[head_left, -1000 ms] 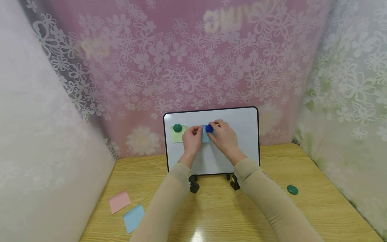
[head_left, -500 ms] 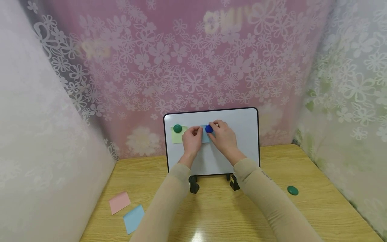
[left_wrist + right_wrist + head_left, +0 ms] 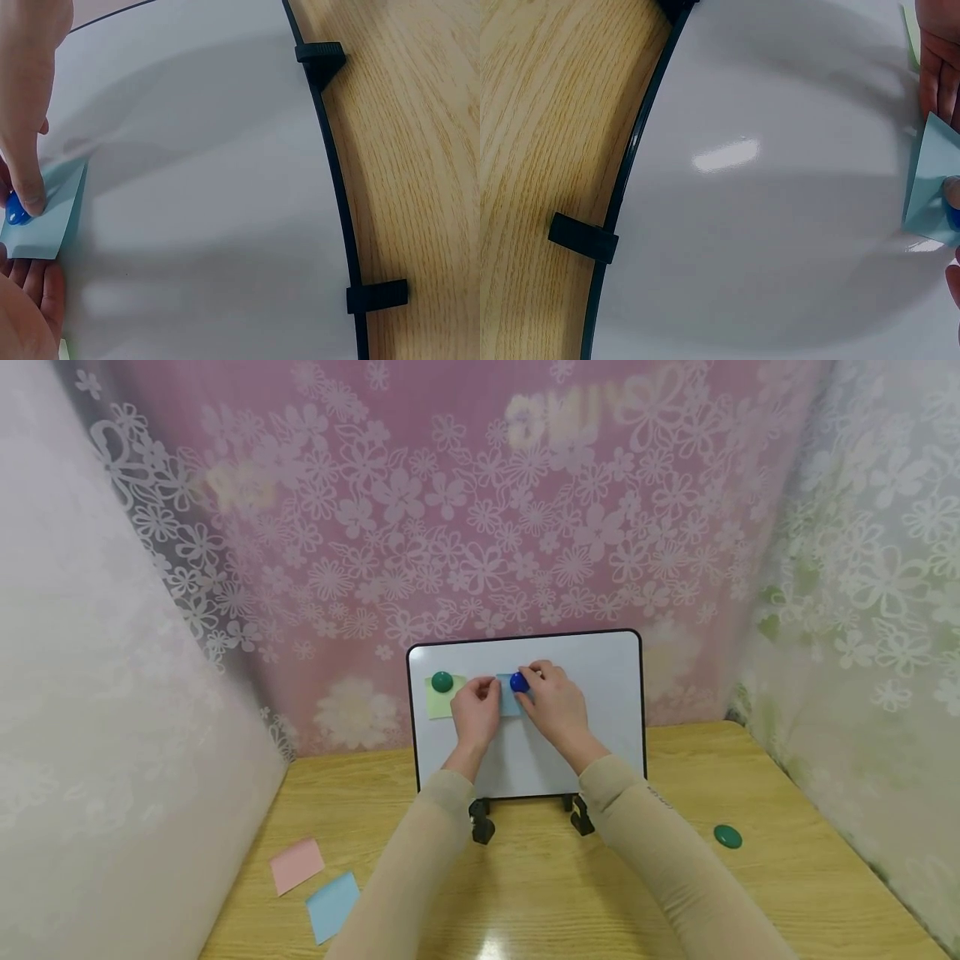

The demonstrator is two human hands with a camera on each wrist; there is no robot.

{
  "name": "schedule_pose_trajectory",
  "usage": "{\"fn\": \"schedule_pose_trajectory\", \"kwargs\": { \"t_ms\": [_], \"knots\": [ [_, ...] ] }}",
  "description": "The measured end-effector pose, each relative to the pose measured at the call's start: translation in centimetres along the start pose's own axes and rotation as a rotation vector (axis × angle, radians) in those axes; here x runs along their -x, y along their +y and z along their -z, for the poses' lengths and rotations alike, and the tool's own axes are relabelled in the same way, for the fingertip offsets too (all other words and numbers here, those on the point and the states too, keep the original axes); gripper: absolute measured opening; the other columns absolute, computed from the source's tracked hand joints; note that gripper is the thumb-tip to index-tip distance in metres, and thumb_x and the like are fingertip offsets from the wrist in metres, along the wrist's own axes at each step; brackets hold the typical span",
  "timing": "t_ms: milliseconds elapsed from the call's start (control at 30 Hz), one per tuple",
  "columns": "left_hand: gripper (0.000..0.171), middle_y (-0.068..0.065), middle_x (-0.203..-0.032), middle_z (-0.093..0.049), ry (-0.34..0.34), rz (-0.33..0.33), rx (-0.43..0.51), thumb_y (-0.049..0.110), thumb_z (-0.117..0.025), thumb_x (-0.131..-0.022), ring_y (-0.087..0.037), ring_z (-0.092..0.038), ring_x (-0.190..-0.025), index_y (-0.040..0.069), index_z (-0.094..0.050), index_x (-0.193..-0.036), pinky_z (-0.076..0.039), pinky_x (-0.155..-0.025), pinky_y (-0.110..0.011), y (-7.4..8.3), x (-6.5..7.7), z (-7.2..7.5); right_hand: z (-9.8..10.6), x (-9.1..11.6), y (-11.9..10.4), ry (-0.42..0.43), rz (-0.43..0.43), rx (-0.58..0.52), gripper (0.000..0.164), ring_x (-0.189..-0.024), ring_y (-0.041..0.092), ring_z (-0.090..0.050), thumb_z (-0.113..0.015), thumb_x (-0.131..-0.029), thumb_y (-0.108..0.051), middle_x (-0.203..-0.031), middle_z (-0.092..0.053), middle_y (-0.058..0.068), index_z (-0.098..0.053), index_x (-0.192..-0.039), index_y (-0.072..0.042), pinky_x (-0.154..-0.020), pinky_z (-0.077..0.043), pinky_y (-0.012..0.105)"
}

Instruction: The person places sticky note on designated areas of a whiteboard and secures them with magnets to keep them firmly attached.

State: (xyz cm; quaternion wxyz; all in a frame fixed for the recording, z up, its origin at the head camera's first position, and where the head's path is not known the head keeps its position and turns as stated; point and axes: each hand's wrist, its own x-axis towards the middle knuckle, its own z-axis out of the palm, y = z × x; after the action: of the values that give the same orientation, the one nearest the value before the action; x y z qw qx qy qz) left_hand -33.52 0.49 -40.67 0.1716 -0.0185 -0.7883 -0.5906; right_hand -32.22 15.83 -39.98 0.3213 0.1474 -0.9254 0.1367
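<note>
A blue sticky note [image 3: 510, 706] lies against the whiteboard [image 3: 600, 693], its lower edge lifting off the surface in the left wrist view. My right hand [image 3: 557, 706] grips a round blue magnet [image 3: 518, 682] between thumb and fingers over the upper part of this note. At the note's left edge, my left hand [image 3: 476, 714] pinches the paper between thumb and forefinger. Left of that hand, a green sticky note [image 3: 442, 703] hangs under a round green magnet [image 3: 442, 682]. Both wrist views show the blue note [image 3: 49, 221] and the blue magnet [image 3: 16, 210] near the frame edge.
The whiteboard stands on black feet [image 3: 482, 822] on a wooden table [image 3: 525, 893]. A pink note [image 3: 297, 866] and another blue note [image 3: 333, 906] lie at the front left. A second green magnet [image 3: 727, 836] lies at the right. Patterned curtains [image 3: 480, 527] surround the table.
Both hands keep their places at the blue note and magnet. The whole head view shifts down very slightly.
</note>
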Motion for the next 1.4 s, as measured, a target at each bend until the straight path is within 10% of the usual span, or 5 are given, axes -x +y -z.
{"fn": "schedule_pose_trajectory", "kwargs": {
  "t_ms": [1400],
  "knots": [
    [0.024, -0.004, -0.102, -0.076, 0.059, 0.007, -0.011, 0.026, -0.066, -0.109, -0.02, -0.067, -0.095, 0.008, -0.08, -0.116, -0.058, -0.087, -0.037, -0.2, 0.7, 0.5, -0.1, 1.5, 0.9, 0.084, -0.025, -0.063, 0.043, -0.108, 0.032, -0.068, -0.084, -0.097, -0.029, -0.116, -0.072, 0.012, -0.074, -0.134, -0.009, -0.081, -0.062, 0.045]
  ]
}}
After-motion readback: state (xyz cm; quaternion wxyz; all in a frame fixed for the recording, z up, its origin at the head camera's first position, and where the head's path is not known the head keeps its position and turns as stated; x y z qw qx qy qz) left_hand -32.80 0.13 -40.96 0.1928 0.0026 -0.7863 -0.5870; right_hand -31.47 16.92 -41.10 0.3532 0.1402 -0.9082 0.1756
